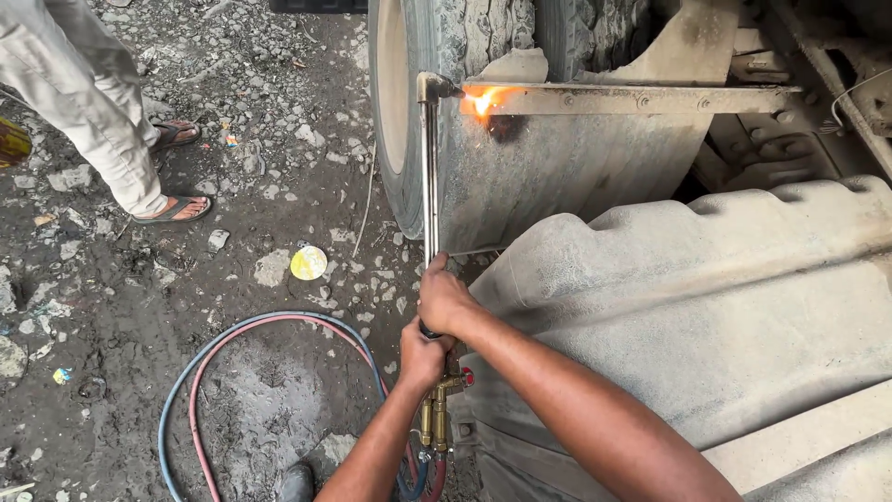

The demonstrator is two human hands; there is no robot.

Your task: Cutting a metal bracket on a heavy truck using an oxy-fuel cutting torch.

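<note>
Head view: my right hand (444, 299) and left hand (423, 356) both clamped on the cutting torch (429, 177), flame (483, 99) on the steel bracket (641, 99) beside the truck tyre (400, 102). Risks, I'd say: sparks scorching rubber, hoses (251, 327) on the ground.

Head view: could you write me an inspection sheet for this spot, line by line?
Surface: dark muddy ground strewn with stones.
Job's things: long metal cutting torch, its flame on a dusty steel bar beside a large grey tyre.
Clutter: round yellow lid, scraps of litter.
Grips: left hand and right hand both closed on the torch.
Cables: blue and red hoses looped on the ground.
Surroundings: dusty grey mudguard; another person's sandalled feet.
</note>
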